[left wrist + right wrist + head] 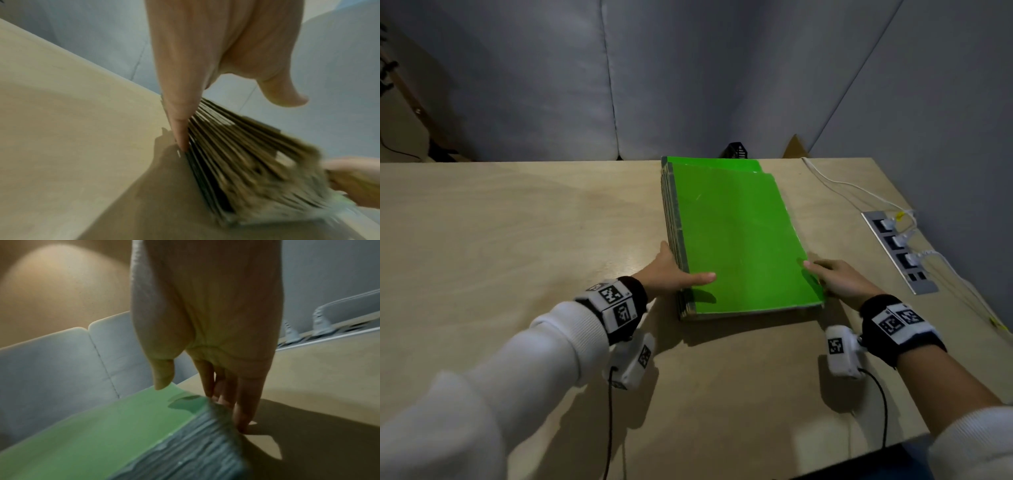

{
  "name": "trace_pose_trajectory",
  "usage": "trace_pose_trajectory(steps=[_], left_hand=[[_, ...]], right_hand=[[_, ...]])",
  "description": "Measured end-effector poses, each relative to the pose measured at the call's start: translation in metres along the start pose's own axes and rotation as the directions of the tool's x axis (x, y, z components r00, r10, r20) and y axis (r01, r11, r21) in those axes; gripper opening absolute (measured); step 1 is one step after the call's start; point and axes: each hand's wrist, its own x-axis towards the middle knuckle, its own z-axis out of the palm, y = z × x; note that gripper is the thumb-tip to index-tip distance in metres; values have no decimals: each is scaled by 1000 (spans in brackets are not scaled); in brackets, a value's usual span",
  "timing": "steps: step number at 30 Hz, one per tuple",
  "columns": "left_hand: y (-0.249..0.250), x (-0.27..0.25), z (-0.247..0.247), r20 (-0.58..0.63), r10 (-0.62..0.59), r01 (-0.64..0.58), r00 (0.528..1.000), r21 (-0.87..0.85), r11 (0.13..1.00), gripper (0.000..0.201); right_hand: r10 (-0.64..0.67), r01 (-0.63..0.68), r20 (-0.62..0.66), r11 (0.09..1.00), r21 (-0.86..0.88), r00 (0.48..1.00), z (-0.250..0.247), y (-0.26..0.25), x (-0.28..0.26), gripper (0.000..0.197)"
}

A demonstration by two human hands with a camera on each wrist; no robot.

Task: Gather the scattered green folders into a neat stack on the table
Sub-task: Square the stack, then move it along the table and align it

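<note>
A thick stack of green folders [736,233] lies on the wooden table [517,240], right of centre. The top cover sits slightly short of the one below, whose far edge [715,163] shows at the back. My left hand [678,269] presses its straight fingers [179,126] against the stack's left side [246,154], with the thumb lying on the top cover. My right hand [828,277] stands against the right side, fingers [244,410] straight down beside the stack [102,426] and thumb just over the top cover.
A power strip [897,250] with white plugs and cables lies along the table's right edge. A black object [736,150] stands just behind the table's far edge. A grey padded wall [688,68] closes the back and right.
</note>
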Motion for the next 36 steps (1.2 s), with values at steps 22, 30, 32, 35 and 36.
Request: trace_pose_trajectory(steps=[22, 30, 32, 35, 36], left_hand=[[0, -32, 42, -98, -77, 89, 992, 122, 989, 124], [-7, -33, 62, -273, -28, 88, 962, 209, 974, 76], [-11, -30, 66, -294, -8, 81, 956, 237, 968, 63], [-18, -25, 66, -320, 41, 60, 947, 299, 952, 51], [-20, -24, 65, -325, 64, 48, 943, 326, 944, 49]], right_hand=[[-81, 114, 176, 976, -187, 981, -8, 18, -14, 62], [-130, 143, 59, 923, -359, 990, 5, 9, -10, 70], [-127, 132, 38, 920, -368, 991, 4, 11, -7, 69], [-126, 116, -2, 923, -367, 992, 4, 17, -4, 65], [-128, 111, -21, 922, -371, 992, 4, 18, -3, 65]])
